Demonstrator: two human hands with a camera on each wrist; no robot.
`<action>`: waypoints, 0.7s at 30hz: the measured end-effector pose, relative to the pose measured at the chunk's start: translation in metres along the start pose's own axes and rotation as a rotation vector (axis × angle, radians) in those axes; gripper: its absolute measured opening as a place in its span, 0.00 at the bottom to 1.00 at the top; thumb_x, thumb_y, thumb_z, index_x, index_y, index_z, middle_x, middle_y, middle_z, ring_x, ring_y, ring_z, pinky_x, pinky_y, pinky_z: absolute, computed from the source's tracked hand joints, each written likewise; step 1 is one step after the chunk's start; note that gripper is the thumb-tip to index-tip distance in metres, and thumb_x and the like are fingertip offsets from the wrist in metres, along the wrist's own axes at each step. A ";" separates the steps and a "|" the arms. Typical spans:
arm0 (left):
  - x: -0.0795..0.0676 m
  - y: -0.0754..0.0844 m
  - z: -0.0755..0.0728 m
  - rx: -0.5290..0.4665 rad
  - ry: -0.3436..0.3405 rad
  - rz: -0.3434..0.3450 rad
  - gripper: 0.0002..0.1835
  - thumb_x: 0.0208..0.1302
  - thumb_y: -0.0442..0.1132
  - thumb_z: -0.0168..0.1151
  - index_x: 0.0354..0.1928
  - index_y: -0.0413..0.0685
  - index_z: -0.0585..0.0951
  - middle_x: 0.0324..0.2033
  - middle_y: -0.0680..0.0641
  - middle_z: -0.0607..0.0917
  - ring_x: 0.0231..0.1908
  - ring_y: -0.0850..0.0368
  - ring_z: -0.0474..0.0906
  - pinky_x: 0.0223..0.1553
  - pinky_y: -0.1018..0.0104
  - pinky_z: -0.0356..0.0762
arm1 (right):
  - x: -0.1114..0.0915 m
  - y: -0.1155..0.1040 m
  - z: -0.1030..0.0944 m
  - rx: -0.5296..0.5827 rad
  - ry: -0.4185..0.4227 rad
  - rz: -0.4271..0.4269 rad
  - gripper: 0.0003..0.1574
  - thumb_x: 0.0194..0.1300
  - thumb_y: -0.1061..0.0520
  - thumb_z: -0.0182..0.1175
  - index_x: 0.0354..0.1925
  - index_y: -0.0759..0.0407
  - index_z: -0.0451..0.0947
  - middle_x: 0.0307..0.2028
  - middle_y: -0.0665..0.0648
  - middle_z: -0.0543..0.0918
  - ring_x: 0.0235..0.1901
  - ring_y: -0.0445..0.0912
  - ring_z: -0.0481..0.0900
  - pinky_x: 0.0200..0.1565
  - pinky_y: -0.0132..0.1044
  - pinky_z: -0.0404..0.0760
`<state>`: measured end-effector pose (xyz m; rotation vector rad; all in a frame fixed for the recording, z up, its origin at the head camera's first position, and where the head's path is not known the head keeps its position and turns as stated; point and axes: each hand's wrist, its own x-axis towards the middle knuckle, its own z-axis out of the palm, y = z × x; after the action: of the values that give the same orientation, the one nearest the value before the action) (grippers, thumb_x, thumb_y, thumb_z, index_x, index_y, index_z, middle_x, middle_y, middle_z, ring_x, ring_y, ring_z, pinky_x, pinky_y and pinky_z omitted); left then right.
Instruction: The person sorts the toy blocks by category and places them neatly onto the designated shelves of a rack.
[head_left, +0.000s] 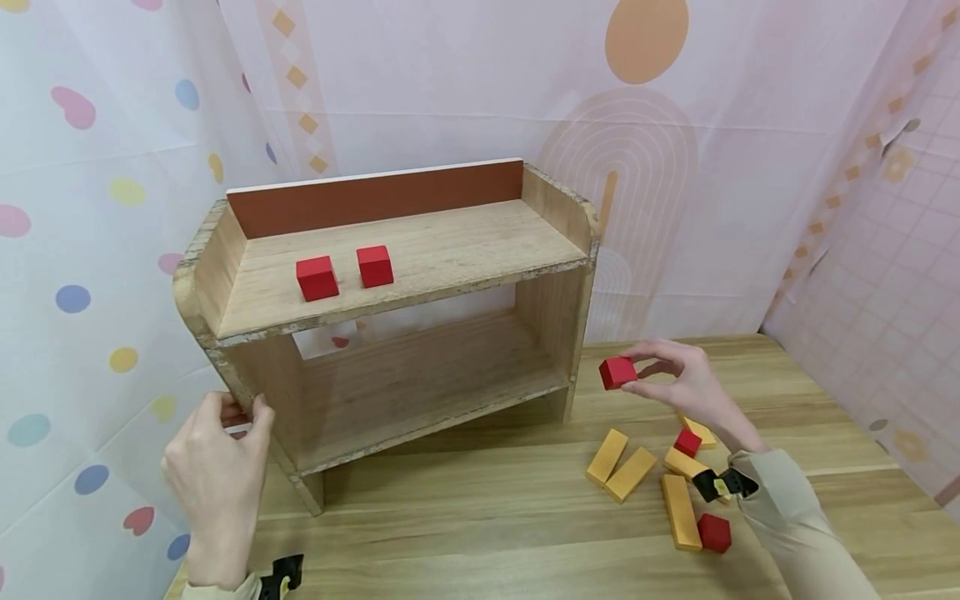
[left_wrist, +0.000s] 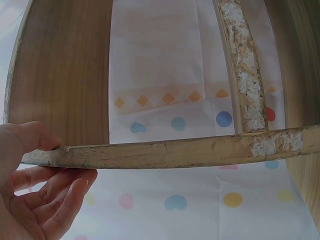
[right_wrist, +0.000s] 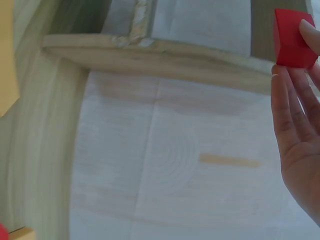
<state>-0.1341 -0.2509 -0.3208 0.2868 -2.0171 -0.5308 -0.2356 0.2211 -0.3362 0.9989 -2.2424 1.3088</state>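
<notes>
A small wooden shelf [head_left: 442, 232] with two levels stands on the table. My left hand [head_left: 221, 467] grips the front edge of its left side panel; in the left wrist view the thumb is on one face of that panel [left_wrist: 165, 155] and the fingers on the other. Right of the shelf, my right hand [head_left: 686, 383] pinches a red cube [head_left: 618, 372] in the air above the table. The right wrist view shows the same cube [right_wrist: 294, 40] between thumb and fingertips. Two red cubes, one on the left [head_left: 317, 278] and one beside it [head_left: 375, 266], sit apart on the upper level.
Several yellow blocks [head_left: 681, 512] lie on the wooden table [head_left: 450, 533] at the right, below my right hand. Among them are two more red cubes, one near [head_left: 714, 532] and one farther back [head_left: 687, 442]. Patterned cloth [head_left: 450, 75] hangs behind and beside the table.
</notes>
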 end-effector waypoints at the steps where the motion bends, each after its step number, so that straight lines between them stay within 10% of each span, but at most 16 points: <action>1: 0.000 0.000 0.000 -0.001 -0.001 -0.001 0.10 0.57 0.36 0.60 0.29 0.32 0.78 0.24 0.34 0.85 0.25 0.37 0.80 0.24 0.56 0.63 | 0.003 -0.003 0.001 0.002 0.012 0.005 0.23 0.48 0.72 0.68 0.46 0.68 0.79 0.43 0.36 0.81 0.40 0.30 0.80 0.40 0.26 0.81; 21: 0.000 0.001 -0.001 -0.009 -0.009 -0.012 0.10 0.57 0.36 0.60 0.29 0.31 0.78 0.25 0.33 0.85 0.26 0.37 0.80 0.26 0.54 0.64 | 0.074 -0.055 0.027 0.078 0.122 -0.126 0.25 0.47 0.71 0.70 0.47 0.67 0.79 0.43 0.46 0.83 0.37 0.35 0.80 0.42 0.28 0.81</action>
<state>-0.1334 -0.2503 -0.3205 0.2920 -2.0223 -0.5490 -0.2453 0.1505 -0.2712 1.0397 -2.0190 1.3726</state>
